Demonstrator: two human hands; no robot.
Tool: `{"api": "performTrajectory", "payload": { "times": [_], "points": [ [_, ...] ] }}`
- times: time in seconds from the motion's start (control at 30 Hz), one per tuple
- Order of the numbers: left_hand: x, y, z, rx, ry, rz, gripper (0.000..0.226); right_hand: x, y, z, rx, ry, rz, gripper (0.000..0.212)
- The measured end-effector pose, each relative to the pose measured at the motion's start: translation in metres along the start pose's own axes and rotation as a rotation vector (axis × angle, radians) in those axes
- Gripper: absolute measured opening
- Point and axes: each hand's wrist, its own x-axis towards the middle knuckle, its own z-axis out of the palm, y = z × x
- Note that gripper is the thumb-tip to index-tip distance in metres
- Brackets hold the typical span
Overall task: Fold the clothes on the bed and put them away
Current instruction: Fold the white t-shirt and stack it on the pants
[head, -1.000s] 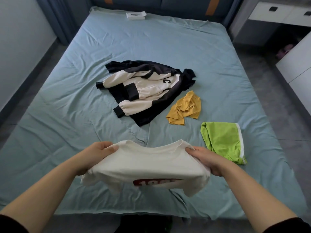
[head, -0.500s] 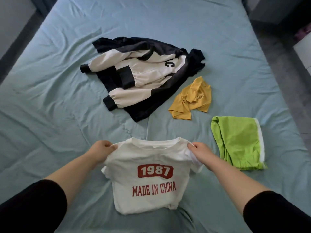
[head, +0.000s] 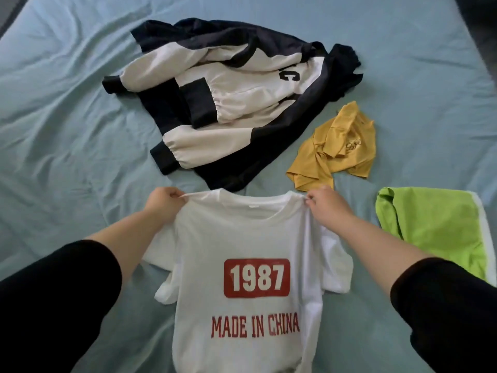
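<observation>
Head view, looking down on the bed, which is covered by a creased blue-grey sheet.

The shirt, white, lies front up at near centre, collar toward the far side and hem running off the near edge of the view. Its chest bears a red block reading "1987" above red lettering "MADE IN CHINA". One short sleeve spreads out to the left under the left forearm; the other lies bunched to the right under the right forearm.

The left hand grips the shirt at its left shoulder seam, fingers curled and thumb pinching the cloth, which is drawn into a small taut ridge. The right hand pinches the right shoulder seam in the same manner, fingers pressed together and curled over the fabric. Both forearms are bare, with black sleeves pushed up near the elbows.

The jacket, black and cream with a letter "C" on the chest, lies crumpled at far centre; its near black corner lies just beside the shirt collar, and contact cannot be told.

The yellow garment lies crumpled right of the jacket, just beyond the right hand.

The green garment, edged in white, lies flat at the near right, apart from the shirt.
</observation>
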Motion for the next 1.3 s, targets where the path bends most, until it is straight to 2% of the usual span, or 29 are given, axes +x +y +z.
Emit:
{"api": "performTrajectory", "payload": {
  "times": [0.13, 0.23, 0.3, 0.37, 0.47, 0.53, 0.6, 0.63, 0.73, 0.87, 0.97, 1.0, 1.07, 1.13, 1.2, 1.23, 1.3],
  "points": [
    [0.033, 0.042, -0.024, -0.08, 0.123, 0.058, 0.012, 0.041, -0.027, -0.04, 0.217, 0.124, 0.118, 0.026],
    [0.054, 0.059, -0.03, -0.078, 0.177, 0.084, 0.02, 0.062, -0.04, -0.052, 0.346, 0.158, 0.141, 0.03],
    [0.061, 0.06, -0.024, -0.046, 0.151, 0.083, 0.031, 0.068, -0.042, -0.043, 0.453, 0.08, 0.116, 0.035],
    [0.06, 0.051, -0.013, 0.03, 0.05, 0.098, 0.039, 0.061, -0.041, -0.024, 0.56, -0.046, 0.093, 0.05],
    [0.03, 0.014, 0.008, 0.105, -0.015, 0.108, 0.07, 0.019, -0.032, 0.021, 0.661, -0.104, 0.143, 0.059],
    [-0.015, -0.022, 0.028, 0.109, 0.083, -0.045, 0.089, -0.032, -0.023, 0.059, 0.662, -0.061, 0.265, 0.05],
    [-0.072, -0.055, 0.055, 0.008, 0.123, -0.263, 0.1, -0.093, -0.02, 0.095, 0.69, -0.051, 0.416, 0.029],
    [-0.101, -0.069, 0.07, -0.078, 0.113, -0.363, 0.101, -0.121, -0.022, 0.11, 0.715, -0.073, 0.481, 0.032],
    [-0.172, -0.101, 0.108, -0.369, 0.016, -0.54, 0.079, -0.184, -0.036, 0.149, 0.769, -0.167, 0.594, 0.042],
    [-0.226, -0.122, 0.142, -0.593, -0.093, -0.569, 0.035, -0.213, -0.047, 0.171, 0.88, -0.141, 0.691, 0.019],
    [-0.242, -0.13, 0.153, -0.631, -0.076, -0.551, 0.012, -0.224, -0.044, 0.177, 0.879, -0.129, 0.796, 0.016],
    [-0.244, -0.132, 0.153, -0.624, -0.054, -0.55, 0.009, -0.229, -0.041, 0.178, 0.905, -0.125, 0.837, 0.014],
    [-0.242, -0.14, 0.144, -0.624, 0.005, -0.565, 0.017, -0.238, -0.032, 0.177, 1.07, -0.066, 0.934, 0.005],
    [-0.237, -0.152, 0.126, -0.611, 0.1, -0.553, 0.022, -0.244, -0.015, 0.169, 1.314, -0.007, 1.035, 0.013],
    [-0.233, -0.166, 0.106, -0.553, 0.169, -0.489, 0.021, -0.249, 0.006, 0.159, 1.509, 0.041, 1.054, 0.018],
    [-0.232, -0.174, 0.098, -0.514, 0.173, -0.46, 0.02, -0.251, 0.015, 0.156, 1.521, 0.056, 1.035, 0.017],
    [-0.23, -0.186, 0.092, -0.49, 0.166, -0.435, 0.023, -0.254, 0.03, 0.155, 1.391, 0.046, 0.977, 0.007]
  ]
}}
